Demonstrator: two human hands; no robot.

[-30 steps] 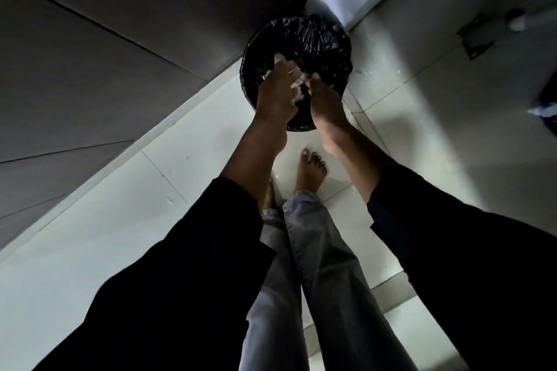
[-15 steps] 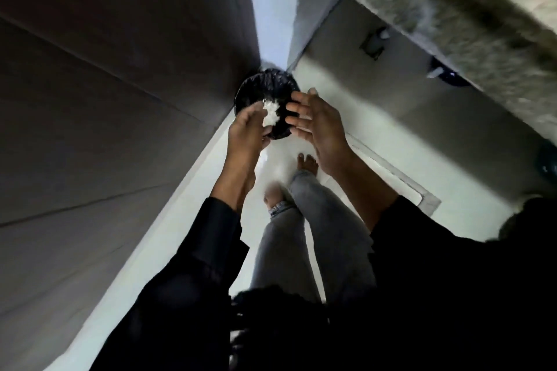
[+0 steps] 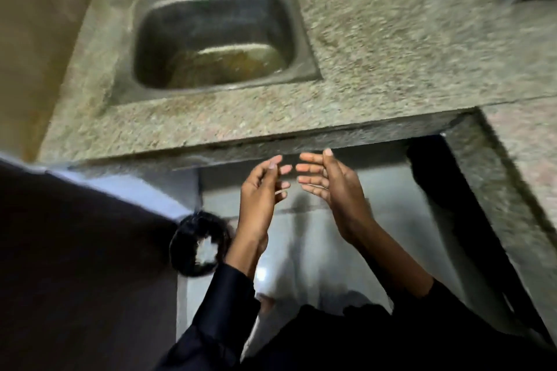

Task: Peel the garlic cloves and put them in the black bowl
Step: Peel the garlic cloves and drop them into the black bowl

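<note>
Neither garlic cloves nor a black bowl can be made out. A round bin lined with crinkled black plastic (image 3: 197,245) stands low on the pale floor, white scraps inside, probably peels. Above it, below the front edge of the speckled granite counter (image 3: 391,48), the left hand (image 3: 260,190) and right hand (image 3: 334,187) face each other, fingers loosely spread, holding nothing. Peeling looks paused or finished. A dull steel sink (image 3: 217,42) sits recessed in the counter.

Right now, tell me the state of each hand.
Left hand: open, fingers loosely curved, holding nothing.
Right hand: open, holding nothing.
</note>
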